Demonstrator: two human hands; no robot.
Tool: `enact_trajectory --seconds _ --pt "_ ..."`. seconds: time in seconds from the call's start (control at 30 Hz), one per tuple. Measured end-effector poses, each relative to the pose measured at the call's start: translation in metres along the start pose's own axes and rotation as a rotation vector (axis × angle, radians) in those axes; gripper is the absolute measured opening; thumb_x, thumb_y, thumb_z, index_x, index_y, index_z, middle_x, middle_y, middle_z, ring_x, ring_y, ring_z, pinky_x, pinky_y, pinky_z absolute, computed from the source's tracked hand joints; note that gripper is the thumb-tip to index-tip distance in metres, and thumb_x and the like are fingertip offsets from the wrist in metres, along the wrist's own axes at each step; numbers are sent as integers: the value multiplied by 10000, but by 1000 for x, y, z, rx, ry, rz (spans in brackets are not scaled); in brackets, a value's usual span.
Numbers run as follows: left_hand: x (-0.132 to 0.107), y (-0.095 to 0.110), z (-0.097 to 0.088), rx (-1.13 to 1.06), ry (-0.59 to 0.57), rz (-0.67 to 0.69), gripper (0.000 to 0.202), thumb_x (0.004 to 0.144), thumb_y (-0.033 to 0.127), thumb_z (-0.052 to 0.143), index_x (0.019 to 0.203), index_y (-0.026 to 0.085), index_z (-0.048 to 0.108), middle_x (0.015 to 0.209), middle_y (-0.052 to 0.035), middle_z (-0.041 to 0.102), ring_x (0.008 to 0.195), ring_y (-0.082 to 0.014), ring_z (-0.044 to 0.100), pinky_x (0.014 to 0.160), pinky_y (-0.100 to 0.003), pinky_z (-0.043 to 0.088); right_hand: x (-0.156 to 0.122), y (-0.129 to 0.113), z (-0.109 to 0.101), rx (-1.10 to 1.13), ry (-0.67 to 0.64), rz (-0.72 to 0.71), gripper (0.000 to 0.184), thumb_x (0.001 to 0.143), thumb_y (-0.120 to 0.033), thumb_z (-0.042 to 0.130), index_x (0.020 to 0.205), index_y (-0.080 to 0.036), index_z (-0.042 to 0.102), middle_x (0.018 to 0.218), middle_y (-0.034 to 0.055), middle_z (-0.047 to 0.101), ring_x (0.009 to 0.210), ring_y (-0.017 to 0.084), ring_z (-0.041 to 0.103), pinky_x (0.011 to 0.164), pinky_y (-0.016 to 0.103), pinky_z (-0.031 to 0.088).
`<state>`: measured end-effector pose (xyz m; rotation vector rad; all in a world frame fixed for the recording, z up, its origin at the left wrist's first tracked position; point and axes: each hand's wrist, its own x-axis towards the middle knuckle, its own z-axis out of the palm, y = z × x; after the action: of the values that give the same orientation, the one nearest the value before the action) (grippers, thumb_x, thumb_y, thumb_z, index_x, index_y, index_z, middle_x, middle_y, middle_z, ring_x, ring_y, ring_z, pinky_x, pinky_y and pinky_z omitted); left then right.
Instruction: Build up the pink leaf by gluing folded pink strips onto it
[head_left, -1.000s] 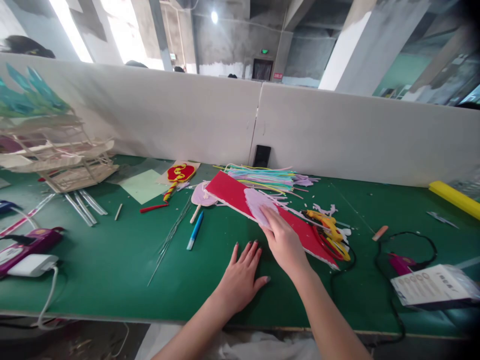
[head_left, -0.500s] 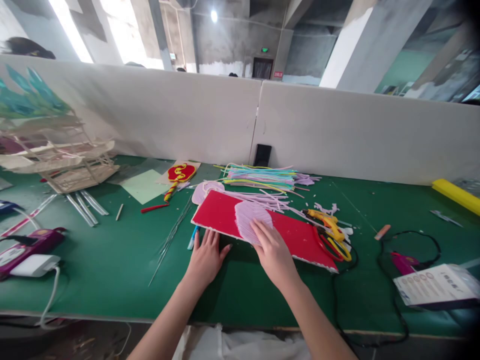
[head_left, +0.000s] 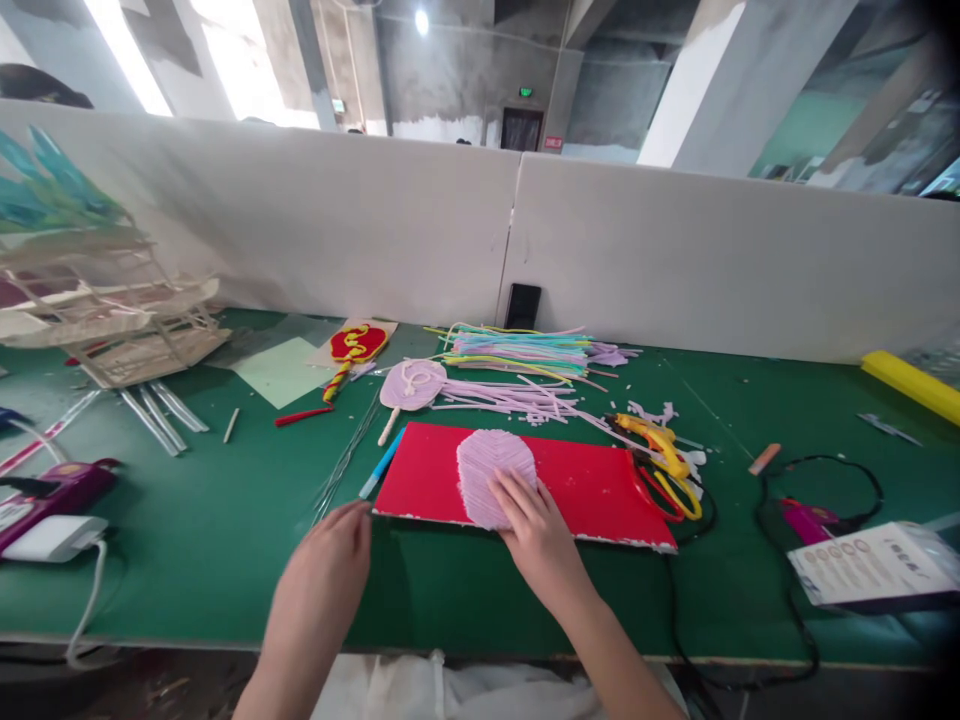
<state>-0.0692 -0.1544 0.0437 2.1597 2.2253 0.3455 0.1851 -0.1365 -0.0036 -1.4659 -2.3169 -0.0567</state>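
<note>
Lilac oval [head_left: 476,470]: ribbed piece; lay flat near the middle of the red board [head_left: 600,490], reaching about to its near edge.
Right hand [head_left: 529,520]: fingers extended, close together, resting over the oval's near right part.
Left hand [head_left: 326,570]: fingers curled narrow at the board's near left corner; whether they pinched it could not be told.
Step in hand: judged to be steadying the oval on the board.
Next move: seemingly called for light, even pressure, the ribs left unparted.
Lilac strips [head_left: 510,397]: on the green bench [head_left: 187,560], far of the board.
Blue pen [head_left: 382,465]: just beside the board's left end.
</note>
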Motion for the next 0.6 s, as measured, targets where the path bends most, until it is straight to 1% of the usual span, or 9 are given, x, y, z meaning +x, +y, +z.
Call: enact_trajectory --seconds 0.03,0.1,0.17,0.2,0.27,0.33,0.37,0.47,0.6 --pt "-2 0 -9 30 52 -52 411 939 261 250 1048 147 629 1135 -119 653 984 -261 641 861 -415 494 -1 0 1 3 -2 0 552 845 -86 451 1384 -197 397 1429 41 423 1324 242 376 1057 463 356" --pt "-3 6 -22 61 89 12 433 935 231 220 1070 149 623 1141 -128 639 1040 -289 610 861 -449 481 -3 0 1 8 -1 3 534 855 -115 473 1378 -197 405 1422 47 433 1317 244 387 1053 465 362" --pt "0 17 -22 -42 127 -14 384 940 334 303 1132 179 596 1159 -95 636 1035 -251 618 871 -389 496 -3 0 -1 12 -4 3 510 867 -149 489 1370 -195 418 1417 54 439 1313 247 393 1050 466 367" --pt "3 23 -16 -94 99 24 394 940 364 323 1196 181 559 1232 -92 600 1084 -234 598 882 -359 500 -3 1 -2 19 -15 -3 497 874 -176 499 1365 -191 424 1417 55 440 1314 249 392 1054 468 367" --pt "9 33 3 -134 30 185 453 939 370 348 1342 181 436 1389 -98 474 1251 -222 475 980 -350 449 -5 2 -7 44 -50 -20 508 874 -277 534 1362 -181 428 1424 58 429 1322 256 379 1062 474 364" --pt "13 40 25 -105 -48 344 482 927 353 395 1386 206 385 1463 -90 377 1342 -240 351 1049 -404 383 -7 3 -11 78 -79 -24 564 860 -388 550 1367 -178 420 1434 63 415 1330 261 366 1065 477 369" --pt "14 42 35 -86 -60 390 493 920 357 412 1391 215 380 1475 -88 354 1360 -255 314 1070 -445 348 -9 4 -12 90 -86 -19 572 862 -416 539 1370 -183 415 1437 63 409 1333 258 362 1065 477 371" --pt "15 43 51 -49 -33 423 515 922 388 410 1409 229 352 1502 -86 291 1385 -271 244 1092 -495 293 -13 7 -13 99 -77 4 504 907 -389 466 1373 -204 410 1453 51 386 1342 239 348 1070 468 368" --pt "16 41 51 -27 -28 429 519 925 408 395 1412 236 347 1500 -79 296 1383 -262 251 1090 -488 303 -12 10 -8 109 -39 11 512 916 -378 450 1398 -226 366 1469 46 358 1350 238 334 1076 470 355"
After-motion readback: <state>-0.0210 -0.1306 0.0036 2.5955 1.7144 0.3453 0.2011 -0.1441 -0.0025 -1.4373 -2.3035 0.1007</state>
